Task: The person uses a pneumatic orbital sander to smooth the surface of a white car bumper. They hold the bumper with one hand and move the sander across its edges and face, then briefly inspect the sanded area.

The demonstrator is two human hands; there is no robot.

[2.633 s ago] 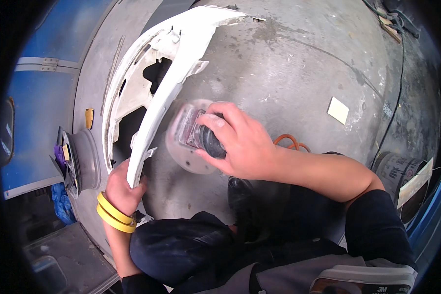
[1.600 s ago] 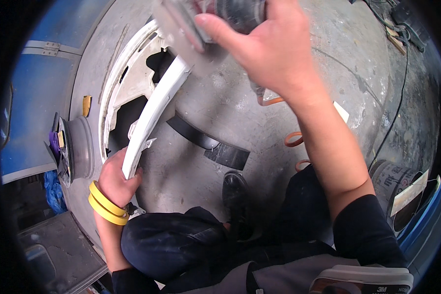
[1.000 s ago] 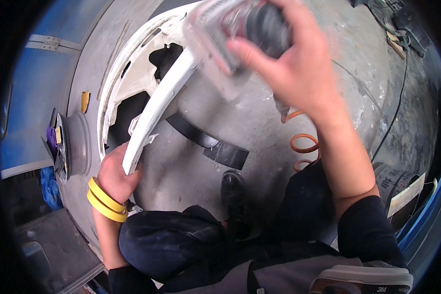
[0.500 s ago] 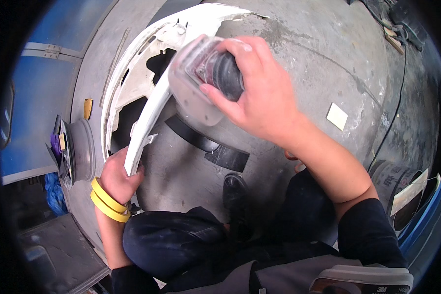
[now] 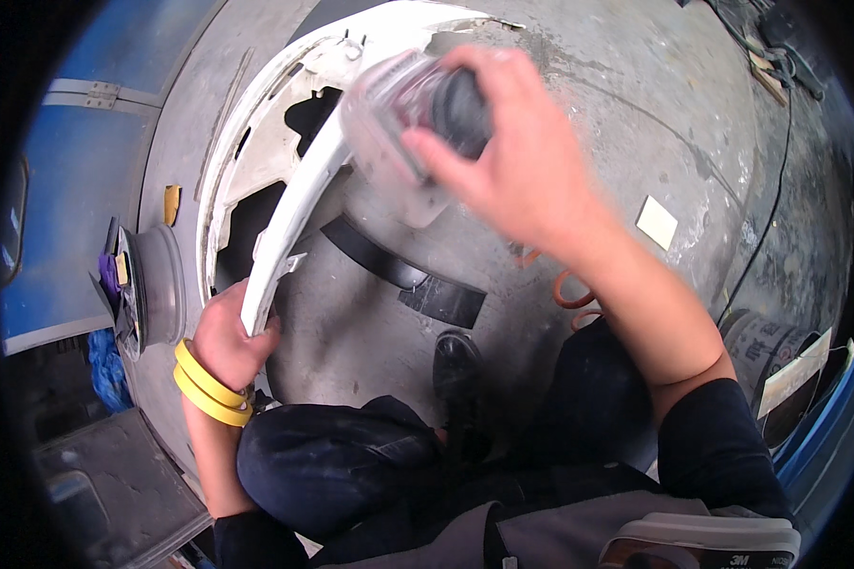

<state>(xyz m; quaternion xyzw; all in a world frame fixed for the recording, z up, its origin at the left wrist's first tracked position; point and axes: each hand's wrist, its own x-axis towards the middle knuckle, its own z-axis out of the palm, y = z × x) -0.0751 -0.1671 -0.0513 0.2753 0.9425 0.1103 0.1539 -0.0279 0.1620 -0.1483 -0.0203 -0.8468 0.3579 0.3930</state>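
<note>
Head view, right hand (image 5: 531, 156): Thumb and fingers wrap the black top of a sander (image 5: 460, 114), the grip pinching it firmly; the hand and tool are blurred, apparently in motion.
Sander: Its pale pad overlaps the right rim of a white panel (image 5: 299, 213) in the picture; whether the two touch cannot be told.
White panel: Curved and cut with dark openings, it arcs over the left half of the concrete floor (image 5: 626, 142), one end in the left hand (image 5: 230, 339), the other toward the floor's far edge.
Left hand: The grip is closed around the panel's near end, some fingers hidden behind it; yellow rolls (image 5: 206, 381) circle the wrist.
Latest shift: The sander has moved slightly away and to the right in the last half second, after coming back from farther up a second ago; the panel's held end has barely moved, suggesting back-and-forth passes along a braced rim.
Floor, middle: A black strip (image 5: 380, 254) lies just beyond a dark shoe (image 5: 457, 358); an orange hose (image 5: 573, 304) coils by the right forearm.
Floor, sides: A wheel (image 5: 161, 284) stands near the left edge; a pale card (image 5: 656, 222) lies toward the right.
</note>
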